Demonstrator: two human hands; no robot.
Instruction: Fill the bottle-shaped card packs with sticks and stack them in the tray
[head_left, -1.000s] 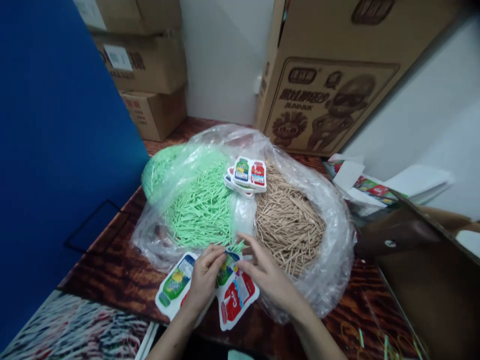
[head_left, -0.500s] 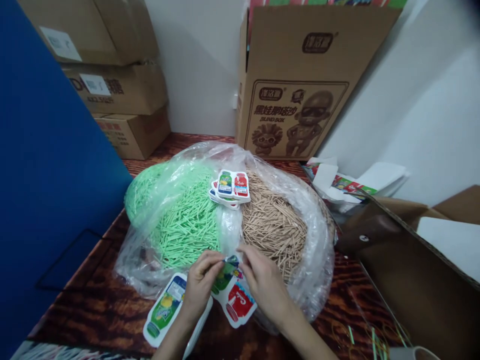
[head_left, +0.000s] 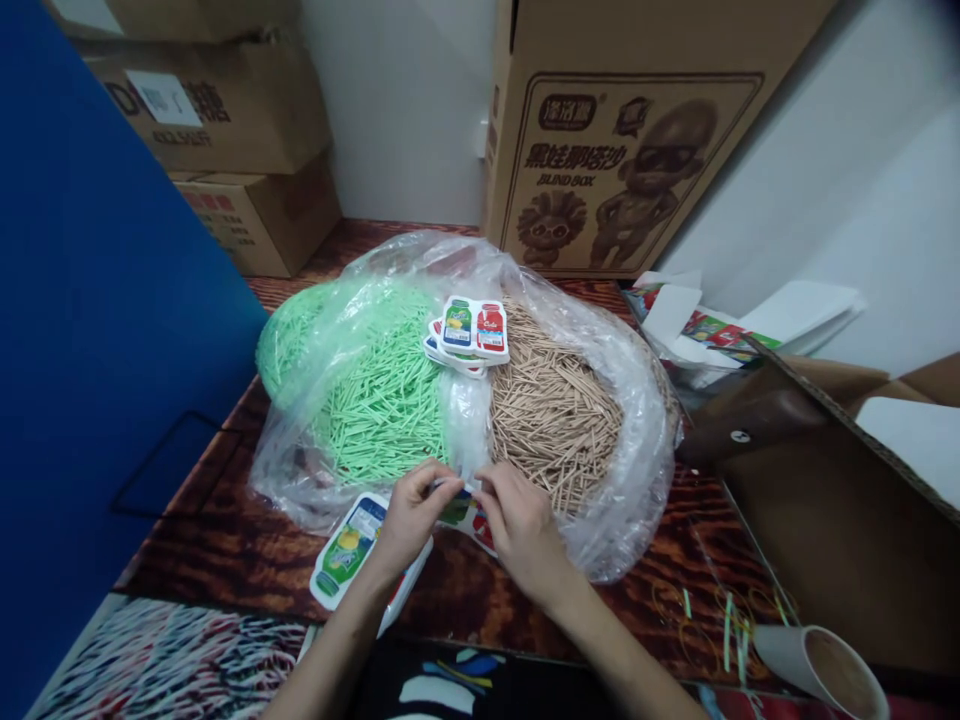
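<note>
My left hand (head_left: 411,516) and my right hand (head_left: 519,524) meet over a small printed packet (head_left: 459,510) with bottle pictures, both pinching its top edge. Another white packet with a green bottle picture (head_left: 346,553) lies on the wooden table under my left wrist. Just beyond my hands a clear plastic bag (head_left: 630,400) holds a heap of green sticks (head_left: 382,400) on the left and a heap of tan sticks (head_left: 555,415) on the right. A small stack of packets (head_left: 469,333) rests on top of the two heaps.
A blue panel (head_left: 97,330) stands on the left. Cardboard boxes (head_left: 622,130) stand at the back, with more boxes (head_left: 225,130) at back left. An open brown box (head_left: 840,500) is at right, papers (head_left: 750,325) behind it, a paper cup (head_left: 832,670) and rubber bands (head_left: 705,620) at front right.
The view shifted, tilting up and then down. My hands moved closer together over the packet, which now is mostly covered by my fingers; the green stick tips seen at its top no longer show.
</note>
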